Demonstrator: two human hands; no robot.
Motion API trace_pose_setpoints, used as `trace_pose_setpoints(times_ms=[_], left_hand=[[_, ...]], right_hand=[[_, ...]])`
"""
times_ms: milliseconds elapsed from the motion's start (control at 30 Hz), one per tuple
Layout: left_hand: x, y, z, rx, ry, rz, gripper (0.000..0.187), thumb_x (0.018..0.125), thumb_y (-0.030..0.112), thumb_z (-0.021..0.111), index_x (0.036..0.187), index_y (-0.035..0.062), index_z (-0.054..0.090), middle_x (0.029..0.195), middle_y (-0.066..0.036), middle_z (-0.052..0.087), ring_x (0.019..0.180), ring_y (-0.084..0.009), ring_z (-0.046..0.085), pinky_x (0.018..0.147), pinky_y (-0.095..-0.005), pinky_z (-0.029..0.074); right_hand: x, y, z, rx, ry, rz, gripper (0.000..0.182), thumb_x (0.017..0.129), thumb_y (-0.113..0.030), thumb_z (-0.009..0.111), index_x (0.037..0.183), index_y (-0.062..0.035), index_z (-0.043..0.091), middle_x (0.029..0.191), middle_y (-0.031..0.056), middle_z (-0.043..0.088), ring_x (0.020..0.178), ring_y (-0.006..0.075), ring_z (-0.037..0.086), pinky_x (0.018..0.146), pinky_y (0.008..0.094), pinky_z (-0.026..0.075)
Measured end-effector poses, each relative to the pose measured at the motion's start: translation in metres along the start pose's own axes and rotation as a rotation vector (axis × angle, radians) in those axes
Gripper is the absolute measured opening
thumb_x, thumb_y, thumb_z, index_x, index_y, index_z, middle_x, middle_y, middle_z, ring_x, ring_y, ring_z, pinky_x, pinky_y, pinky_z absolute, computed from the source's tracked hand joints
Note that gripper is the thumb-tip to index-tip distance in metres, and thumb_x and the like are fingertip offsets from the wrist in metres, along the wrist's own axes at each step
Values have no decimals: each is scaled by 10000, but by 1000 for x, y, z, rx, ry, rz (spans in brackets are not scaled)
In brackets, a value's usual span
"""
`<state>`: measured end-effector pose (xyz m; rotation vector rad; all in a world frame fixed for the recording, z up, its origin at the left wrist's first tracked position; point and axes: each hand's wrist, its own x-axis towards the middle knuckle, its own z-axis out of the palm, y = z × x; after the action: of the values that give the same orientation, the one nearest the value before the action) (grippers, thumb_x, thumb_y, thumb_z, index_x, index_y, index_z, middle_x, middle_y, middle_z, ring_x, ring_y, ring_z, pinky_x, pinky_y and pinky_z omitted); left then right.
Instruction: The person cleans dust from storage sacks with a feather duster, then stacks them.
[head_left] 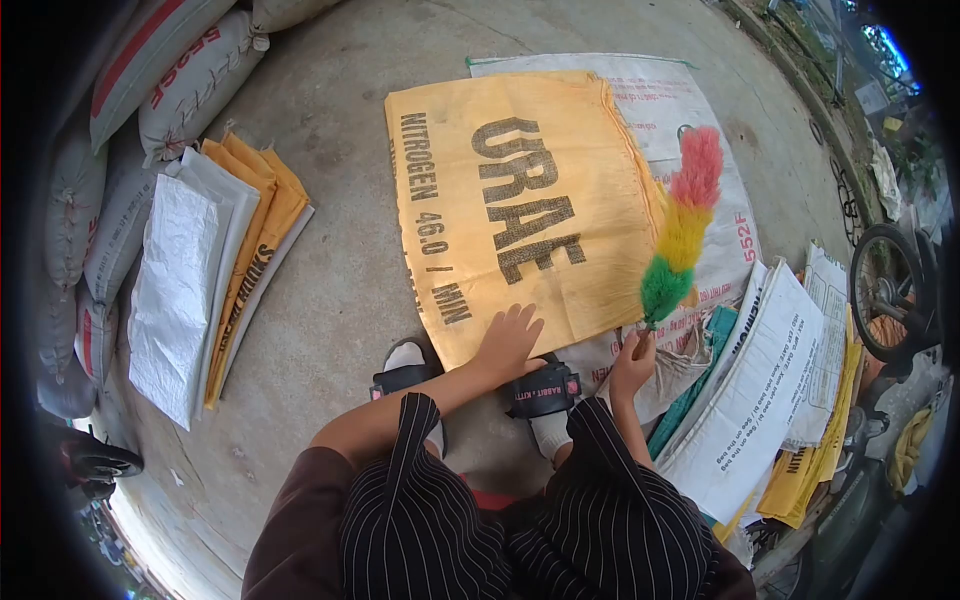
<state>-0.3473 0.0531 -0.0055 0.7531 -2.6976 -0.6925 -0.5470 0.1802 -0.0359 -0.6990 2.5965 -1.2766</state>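
A yellow woven sack [560, 200] printed "URAE" lies flat on top of a white sack [725, 200] on the ground. My left hand [508, 340] rests on the yellow sack's near edge, palm down with its fingers spread. To the right, my right hand [632, 362] is closed round the handle of a duster [680, 225]. The duster's fluffy head is green, yellow and pink, and it points up and away over the right edge of the yellow sack.
Folded white and yellow sacks [190, 290] stand at the left beside full sacks [200, 75]. Another pile of folded sacks [765, 400] lies at the right, near a wheel [885, 290]. My sandalled feet [543, 392] are just below the yellow sack.
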Motion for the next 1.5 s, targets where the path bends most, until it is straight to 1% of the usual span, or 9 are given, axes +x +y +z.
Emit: trace_pose_setpoints(times_ms=[133, 367, 433, 633, 867, 1000, 1133, 1300, 1500], left_hand=[[-3, -4, 37, 126, -172, 37, 205, 676, 118, 547, 832, -17, 544, 969, -160, 551, 942, -302, 508, 724, -371, 427], [9, -2, 16, -137, 229, 286, 141, 736, 130, 533, 812, 11, 535, 775, -103, 550, 745, -263, 548, 658, -324, 463], [8, -8, 14, -250, -381, 24, 181, 771, 137, 547, 924, 41, 537, 944, -128, 577, 871, -304, 558, 737, -351, 458], [-6, -35, -4, -127, 267, -297, 343, 785, 191, 568, 1075, 23, 494, 1020, -141, 541, 1027, -325, 459, 840, -395, 402], [-27, -112, -10, -393, 323, -1122, 654, 757, 311, 639, 1238, -3, 326, 1164, -213, 395, 1078, -328, 393, 916, -432, 333], [-8, -117, -23, -190, 267, -1223, 689, 742, 311, 655, 1255, 9, 308, 1201, -205, 358, 1097, -339, 375, 917, -436, 334], [31, -142, -45, 242, 295, -775, 773, 718, 287, 682, 1303, 47, 237, 1256, -183, 277, 1157, -332, 317, 922, -440, 334], [93, -185, -72, 138, 261, -1012, 681, 726, 281, 671, 1259, 61, 309, 1205, -157, 362, 1117, -327, 386, 873, -418, 411], [93, -238, -66, 129, 136, -1186, 493, 746, 291, 649, 1131, 47, 459, 1180, -129, 397, 1069, -286, 446, 826, -382, 460]], right_hand=[[73, 4, 16, 236, 369, -37, 409, 775, -247, 653, 969, 104, 572, 822, 124, 612, 775, 177, 586, 698, 287, 445], [129, 20, -5, 67, 161, 285, 406, 719, -290, 681, 893, 70, 611, 793, 128, 625, 717, 215, 586, 671, 339, 442], [112, -8, -16, -143, 61, 397, 437, 756, -289, 643, 982, 76, 563, 868, 175, 612, 785, 256, 589, 718, 347, 440], [50, -12, -21, -153, 471, -327, 294, 892, -187, 415, 1060, 46, 476, 898, 207, 580, 785, 294, 578, 709, 384, 436], [-21, -18, 33, -396, -430, -249, 226, 875, -151, 426, 759, 16, 525, 599, 213, 525, 586, 375, 544, 503, 403, 393], [-1, -58, 43, -341, -432, -274, 263, 879, -167, 430, 712, 21, 507, 589, 222, 519, 567, 381, 526, 497, 420, 373], [17, -63, 44, -123, -281, -239, 279, 889, -162, 412, 698, 28, 484, 542, 176, 475, 480, 303, 460, 471, 389, 337], [7, -75, 28, -54, -283, -167, 300, 899, -161, 398, 671, 27, 452, 511, 114, 415, 456, 181, 398, 457, 330, 310], [-4, -84, 19, -68, -393, -209, 275, 872, -134, 424, 644, 17, 456, 533, 186, 457, 470, 308, 462, 463, 393, 327]])
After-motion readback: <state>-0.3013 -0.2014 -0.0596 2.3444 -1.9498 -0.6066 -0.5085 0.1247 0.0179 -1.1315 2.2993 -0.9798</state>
